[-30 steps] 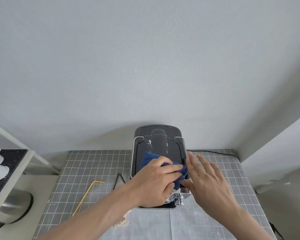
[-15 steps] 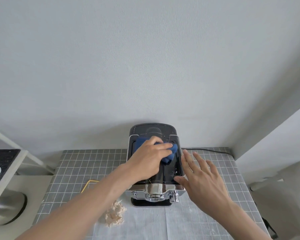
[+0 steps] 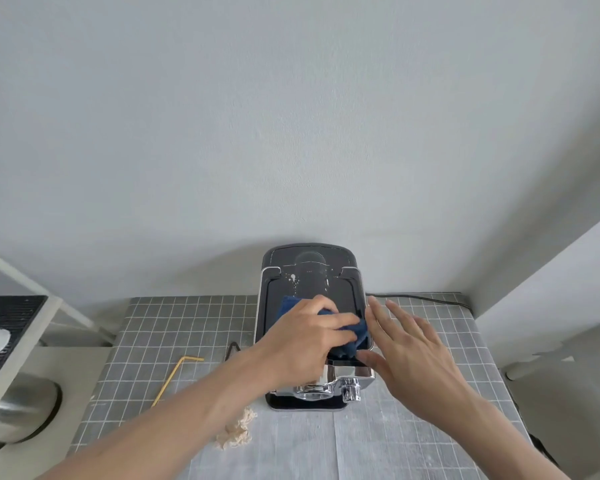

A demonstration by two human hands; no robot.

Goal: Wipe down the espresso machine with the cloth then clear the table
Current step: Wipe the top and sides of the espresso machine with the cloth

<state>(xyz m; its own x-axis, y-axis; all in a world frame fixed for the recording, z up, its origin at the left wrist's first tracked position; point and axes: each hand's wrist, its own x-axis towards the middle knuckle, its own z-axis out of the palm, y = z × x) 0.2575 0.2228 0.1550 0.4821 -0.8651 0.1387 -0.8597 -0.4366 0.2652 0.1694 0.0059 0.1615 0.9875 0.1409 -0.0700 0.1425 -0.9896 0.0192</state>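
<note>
Grey grid-tiled table (image 3: 187,317) against a plain wall carries the espresso machine (image 3: 312,327). On its top, the left hand (image 3: 305,344) grips the blue cloth (image 3: 357,336), pulled back toward the front since half a second ago; white splashes (image 3: 293,278) behind remain unwiped. Right hand (image 3: 409,355), fingers spread flat, braces the machine's right edge.

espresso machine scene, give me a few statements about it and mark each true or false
1. The left hand presses a blue cloth on top of the espresso machine. True.
2. The right hand grips the cloth. False: it lies flat and open against the machine's right edge.
3. White splashes show on the back part of the machine's top. True.
4. The yellow straw lies on the table to the right of the machine. False: it lies to the left.
5. A beige crumpled scrap lies on the table near the machine's front left. True.
</note>
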